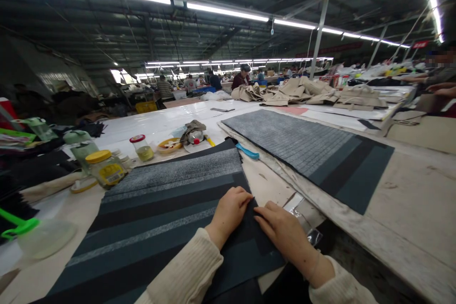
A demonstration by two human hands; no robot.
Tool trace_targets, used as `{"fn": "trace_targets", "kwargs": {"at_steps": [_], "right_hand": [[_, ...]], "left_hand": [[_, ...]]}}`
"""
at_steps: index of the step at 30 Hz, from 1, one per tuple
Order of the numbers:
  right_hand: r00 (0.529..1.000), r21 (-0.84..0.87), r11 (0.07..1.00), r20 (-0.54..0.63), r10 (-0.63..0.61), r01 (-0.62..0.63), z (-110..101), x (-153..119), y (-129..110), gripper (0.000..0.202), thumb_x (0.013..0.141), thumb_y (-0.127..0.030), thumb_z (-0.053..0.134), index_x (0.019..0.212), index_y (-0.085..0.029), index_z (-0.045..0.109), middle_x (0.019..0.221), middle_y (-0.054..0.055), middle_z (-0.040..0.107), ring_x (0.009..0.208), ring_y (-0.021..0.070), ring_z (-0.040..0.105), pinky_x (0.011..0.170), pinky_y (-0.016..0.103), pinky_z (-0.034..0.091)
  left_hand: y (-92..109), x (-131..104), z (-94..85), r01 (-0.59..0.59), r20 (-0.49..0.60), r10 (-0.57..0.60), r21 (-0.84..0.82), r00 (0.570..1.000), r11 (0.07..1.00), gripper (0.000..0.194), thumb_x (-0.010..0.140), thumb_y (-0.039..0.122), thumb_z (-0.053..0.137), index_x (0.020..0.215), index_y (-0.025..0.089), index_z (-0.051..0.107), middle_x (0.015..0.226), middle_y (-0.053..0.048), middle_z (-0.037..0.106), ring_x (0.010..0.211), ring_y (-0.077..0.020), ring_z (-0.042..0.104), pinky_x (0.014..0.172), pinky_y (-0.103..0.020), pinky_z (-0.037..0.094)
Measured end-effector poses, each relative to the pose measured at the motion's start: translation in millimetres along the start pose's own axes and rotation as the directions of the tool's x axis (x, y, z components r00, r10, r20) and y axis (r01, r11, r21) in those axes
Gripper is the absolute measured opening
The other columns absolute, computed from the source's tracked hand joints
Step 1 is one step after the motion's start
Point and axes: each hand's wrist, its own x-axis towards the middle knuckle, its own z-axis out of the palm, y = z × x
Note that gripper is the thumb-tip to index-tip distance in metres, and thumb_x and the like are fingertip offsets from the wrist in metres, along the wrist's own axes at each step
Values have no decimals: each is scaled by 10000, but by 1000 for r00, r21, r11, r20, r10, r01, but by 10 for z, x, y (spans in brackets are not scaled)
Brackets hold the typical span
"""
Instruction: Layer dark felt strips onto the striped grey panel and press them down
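Observation:
A dark striped fabric panel (153, 218), with black, blue-green and speckled grey bands, lies across the table in front of me. My left hand (230, 211) pinches the panel's right edge between thumb and fingers. Just to its right, my right hand (283, 232) has its fingers closed at the same edge, on a dark piece of fabric. The fingertips of both hands are close together but apart. A second panel, a stack of grey and dark fabric (285, 137), lies farther right. Between the two panels sits a blue-handled tool (248, 152).
Jars (106, 171), a red-lidded jar (144, 149) and a yellow dish (169, 146) stand behind the panel. A bottle with a green nozzle (46, 237) lies left. Beige fabric pieces (299, 90) are piled at the back. Other people work beyond; one person's hands show far right.

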Motion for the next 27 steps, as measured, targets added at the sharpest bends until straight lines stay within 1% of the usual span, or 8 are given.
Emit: {"fn": "trace_targets", "kwargs": {"at_steps": [5, 9, 12, 15, 17, 21, 24, 27], "right_hand": [[1000, 23, 1000, 20, 0, 0, -7, -10, 4, 230, 871, -232, 444, 1027, -225, 613, 845, 41, 586, 781, 173, 589, 717, 284, 462], [1000, 60, 998, 21, -11, 10, -31, 26, 44, 229, 863, -224, 438, 1027, -220, 597, 839, 43, 584, 769, 179, 591, 713, 307, 476], [996, 111, 993, -90, -20, 30, -7, 100, 66, 317, 830, -188, 447, 1138, -204, 520, 912, 67, 592, 865, 205, 585, 782, 355, 482], [980, 162, 982, -186, -70, 101, 88, 184, 41, 500, 780, -111, 417, 1271, -196, 383, 1131, 97, 550, 1074, 215, 515, 932, 404, 427], [979, 182, 975, -176, -99, 131, 165, 225, 9, 574, 745, -64, 380, 1306, -178, 334, 1204, 102, 515, 1138, 201, 475, 983, 399, 393], [985, 139, 982, -136, -109, 128, 245, 249, -40, 557, 740, -41, 335, 1286, -145, 372, 1144, 111, 550, 1117, 201, 495, 981, 401, 401], [986, 69, 987, -92, -137, 144, 219, 241, -71, 509, 758, -40, 338, 1248, -141, 430, 1108, 114, 566, 1080, 211, 513, 950, 397, 427], [986, 14, 987, -32, -161, 162, 152, 241, -107, 481, 756, -25, 356, 1207, -136, 481, 1090, 109, 572, 1047, 210, 522, 935, 369, 435]], "left_hand": [[50, -30, -64, -117, 101, 100, 187, 990, 975, 208, 878, 151, 452, 970, 194, 634, 911, -30, 603, 858, -162, 504, 743, -258, 442], [92, -30, -98, -181, 180, 133, 284, 975, 942, 197, 862, 123, 472, 980, 195, 612, 908, -29, 592, 855, -170, 495, 734, -272, 444], [114, -26, -111, -200, 194, 144, 313, 970, 929, 182, 862, 125, 470, 962, 192, 607, 899, -30, 587, 843, -176, 495, 727, -280, 446], [111, -22, -94, -220, 185, 164, 341, 969, 914, 171, 859, 117, 463, 932, 182, 603, 901, -33, 582, 820, -178, 495, 733, -286, 449], [93, -16, -72, -233, 165, 184, 355, 969, 905, 164, 853, 101, 461, 921, 168, 595, 903, -36, 577, 809, -176, 497, 750, -290, 451], [20, -17, -75, -216, 131, 184, 313, 974, 925, 160, 868, 107, 439, 902, 148, 590, 897, -38, 583, 804, -159, 516, 775, -276, 454], [-63, -73, -159, -195, 141, 164, 248, 976, 949, 188, 878, 109, 426, 906, 150, 607, 895, -37, 600, 830, -151, 534, 785, -260, 456], [-147, -182, -258, -180, 138, 152, 219, 979, 959, 224, 871, 87, 428, 971, 164, 613, 933, -36, 604, 875, -149, 537, 814, -258, 453]]}}
